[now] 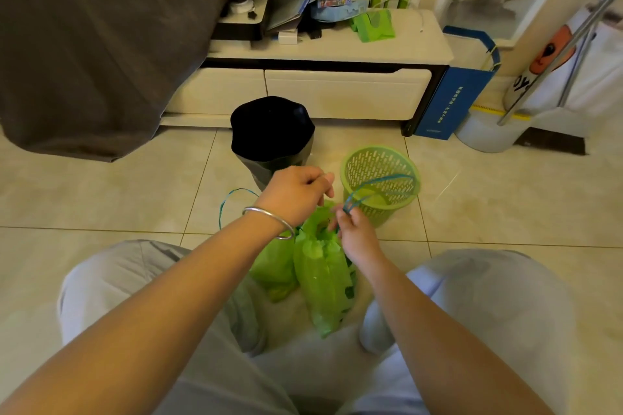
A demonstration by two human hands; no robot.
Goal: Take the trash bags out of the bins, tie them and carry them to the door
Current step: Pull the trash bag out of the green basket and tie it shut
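We are tying green trash bag [323, 283], lower centre of frame, standing on floor between our knees, already out of green basket bin [381, 184]. Left hand [296, 195] clenching one blue drawstring [377, 184] end; right hand [354, 232] pinching other loop. Next move, we judge: crossing loops, pulling knot snug. Black-lined bin [271, 131] upper centre is waiting.

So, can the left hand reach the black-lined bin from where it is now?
Probably yes. The left hand hovers just in front of the black-lined bin with nothing between them, but it pinches the blue drawstring of the green trash bag and must release it first.
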